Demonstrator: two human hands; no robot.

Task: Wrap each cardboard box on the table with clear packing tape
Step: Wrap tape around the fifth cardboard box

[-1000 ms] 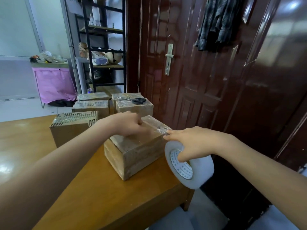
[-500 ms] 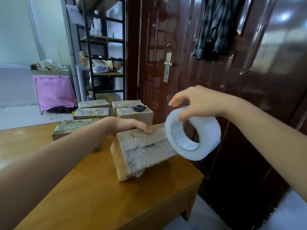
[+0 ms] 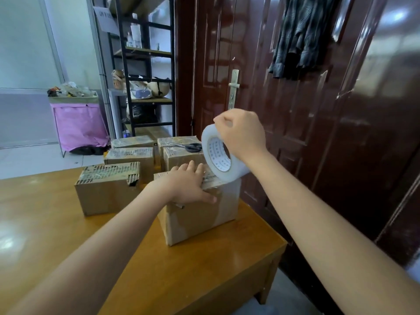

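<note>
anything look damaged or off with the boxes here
Yes. The cardboard box at the left has its top layer stripped to bare corrugation, with a torn dark hole at its right corner. Scissors lie loose atop a rear box.

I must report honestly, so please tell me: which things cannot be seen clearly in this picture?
- Top of the front box: head view, mostly covered by the left hand and tape roll.
- Right hand fingertips: hidden inside the roll.
- Scissors: partly behind the roll.
- Sign on the shelf: too blurred to read.
</note>
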